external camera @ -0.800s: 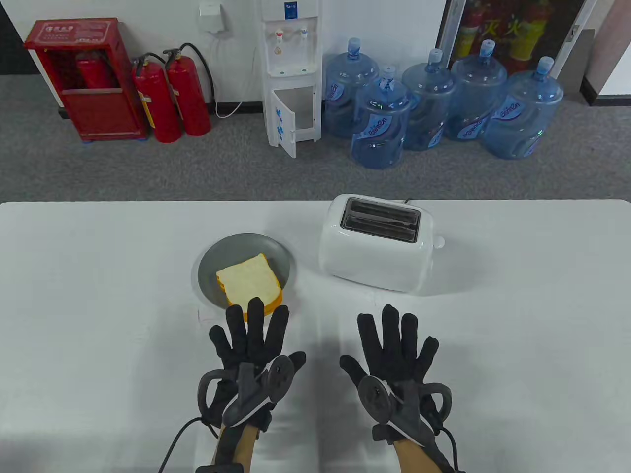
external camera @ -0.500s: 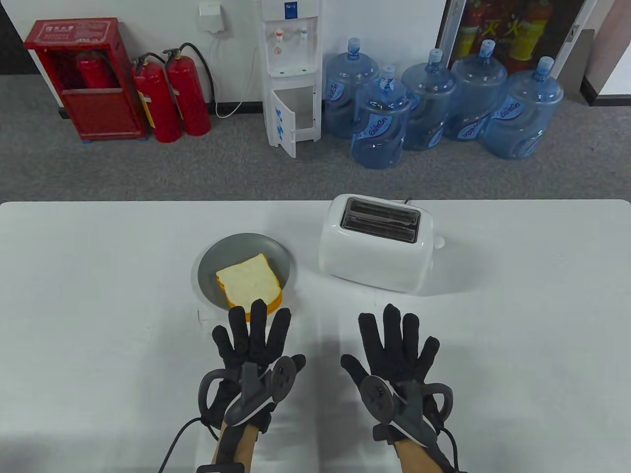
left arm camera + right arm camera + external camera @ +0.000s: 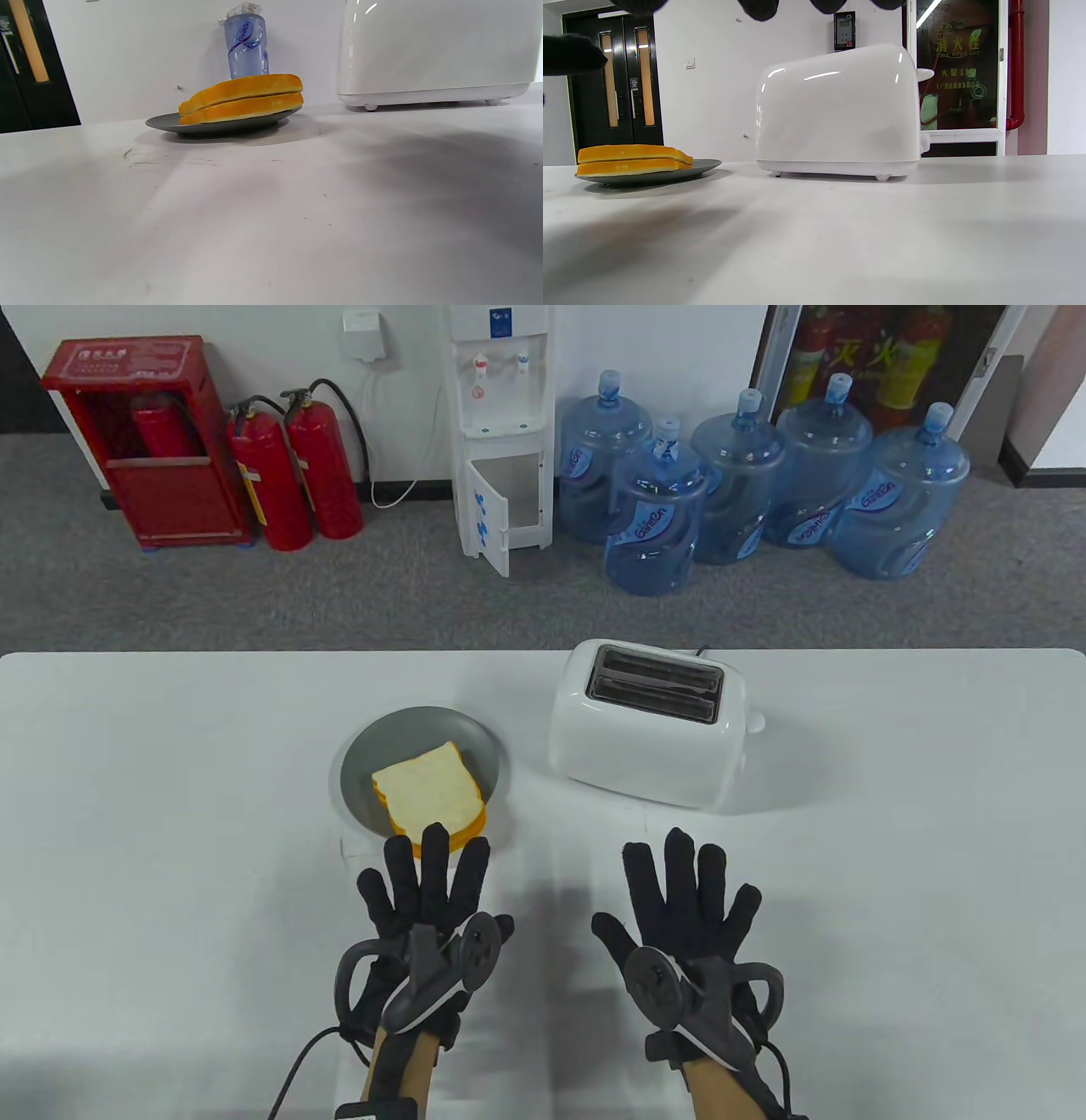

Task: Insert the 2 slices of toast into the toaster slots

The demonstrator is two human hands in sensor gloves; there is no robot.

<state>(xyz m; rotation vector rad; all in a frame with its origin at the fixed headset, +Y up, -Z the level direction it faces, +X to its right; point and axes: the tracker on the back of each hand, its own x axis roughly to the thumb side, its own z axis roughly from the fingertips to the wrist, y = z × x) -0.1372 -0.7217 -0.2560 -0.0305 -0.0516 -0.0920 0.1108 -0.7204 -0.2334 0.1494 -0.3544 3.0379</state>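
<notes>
Lower toast slice [image 3: 472, 824] mostly hidden

A grey plate [image 3: 361, 768] sits at centre on the white table [image 3: 170, 814]. Beyond, upper left, stand a red cabinet [image 3: 144, 441] and two fire extinguishers [image 3: 297, 475]; a water dispenser [image 3: 501, 432] top centre; five blue water bottles [image 3: 747, 492] upper right.

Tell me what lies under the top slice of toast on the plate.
Under the top slice lies a second slice, stacked flush, resting on the grey plate. From above only its crust edge shows; its face and the plate beneath are covered.
</notes>
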